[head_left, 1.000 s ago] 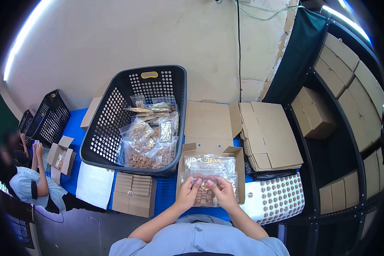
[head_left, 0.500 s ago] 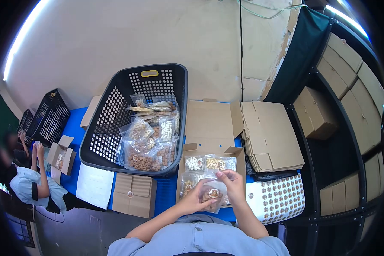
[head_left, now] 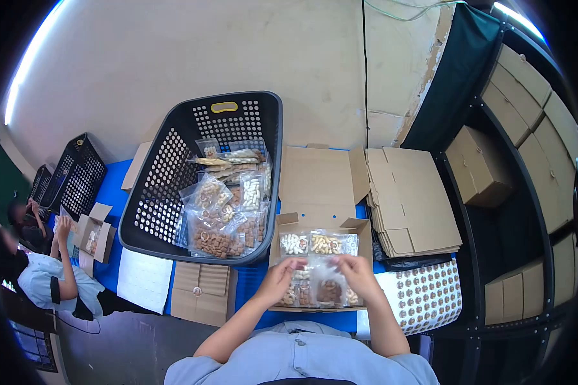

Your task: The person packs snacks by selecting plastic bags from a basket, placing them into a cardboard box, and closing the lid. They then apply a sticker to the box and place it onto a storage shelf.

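Holding clear snack bag (head_left: 324,273) between both hands, over open box (head_left: 359,226)

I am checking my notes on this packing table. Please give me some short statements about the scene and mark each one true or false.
1. Both hands, the left hand and the right hand, are over the open cardboard box. True.
2. The black basket holds no bags. False: several clear snack bags lie in it.
3. A stack of flat cardboard sheets lies to the right of the open box. True.
4. The sticker sheet lies inside the basket. False: it lies on the table, right of the box.
5. The tabletop is red. False: it is blue.
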Motion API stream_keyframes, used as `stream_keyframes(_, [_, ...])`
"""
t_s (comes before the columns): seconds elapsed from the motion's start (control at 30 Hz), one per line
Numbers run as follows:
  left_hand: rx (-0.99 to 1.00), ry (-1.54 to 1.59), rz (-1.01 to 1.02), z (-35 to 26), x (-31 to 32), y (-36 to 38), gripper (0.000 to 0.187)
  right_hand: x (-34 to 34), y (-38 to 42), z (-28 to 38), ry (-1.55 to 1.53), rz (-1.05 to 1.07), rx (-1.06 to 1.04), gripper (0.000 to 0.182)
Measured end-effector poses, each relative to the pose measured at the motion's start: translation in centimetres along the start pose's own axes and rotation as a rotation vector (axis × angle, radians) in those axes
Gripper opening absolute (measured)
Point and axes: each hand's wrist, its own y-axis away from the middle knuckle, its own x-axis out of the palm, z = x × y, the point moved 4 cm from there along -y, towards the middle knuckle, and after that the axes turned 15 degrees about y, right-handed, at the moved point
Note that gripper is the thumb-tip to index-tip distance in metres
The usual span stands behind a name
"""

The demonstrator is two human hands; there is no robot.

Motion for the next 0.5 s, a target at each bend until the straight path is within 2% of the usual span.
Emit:
stream_keyframes(0.03, [-0.037, -0.087, -0.074, 0.7, -1.1, -0.1, 0.026, -0.8, -0.7, -0.8, 0.025, -0.092, 0.114, 0.025])
stream_keyframes(0.07, [-0.077, -0.174, -0.147, 1.5, -2.3, -0.1, 0.027, -1.5, -1.5, -0.9, 0.025, -0.092, 0.114, 0.025])
stream_keyframes(0.1, [-0.078, -0.174, -0.147, 2.3, -3.4, 0.1, 0.027, -2.6, -2.3, -1.2, 0.152, -0.185, 0.156, 0.024])
stream_keyframes(0.13, [-0.099, -0.367, -0.151, 3.4, -4.6, 0.6, 0.029, -3.6, -2.9, -1.6, 0.278, -0.278, 0.197, 0.022])
stream_keyframes(0.17, [-0.121, -0.561, -0.156, 4.6, -5.3, 1.0, 0.034, -3.7, -3.9, -3.2, 0.278, -0.275, 0.196, 0.022])
stream_keyframes(0.23, [-0.1, -0.624, -0.197, 6.9, -5.7, 2.0, 0.039, -3.2, -6.5, -6.2, 0.266, -0.39, 0.04, 0.021])
stream_keyframes(0.3, [-0.079, -0.687, -0.239, 8.5, -5.9, 2.8, 0.045, -2.0, -8.3, -6.6, 0.165, -0.415, 0.01, 0.022])
stream_keyframes(0.37, [-0.117, -0.637, -0.217, 10.1, -5.8, 3.2, 0.058, 0.0, -10.2, -7.3, -0.175, -0.322, 0.08, 0.021])
stream_keyframes(0.4, [-0.12, -0.636, -0.225, 10.7, -5.8, 3.4, 0.058, 1.4, -11.0, -7.6, -0.365, -0.271, 0.089, 0.017])
stream_keyframes(0.43, [-0.159, -0.58, -0.209, 11.4, -5.7, 3.6, 0.062, 2.3, -11.4, -7.7, -0.366, -0.262, 0.088, 0.017])
stream_keyframes(0.5, [-0.198, -0.523, -0.198, 12.1, -5.2, 4.2, 0.065, 4.8, -12.3, -8.3, -0.591, -0.096, 0.17, 0.014])
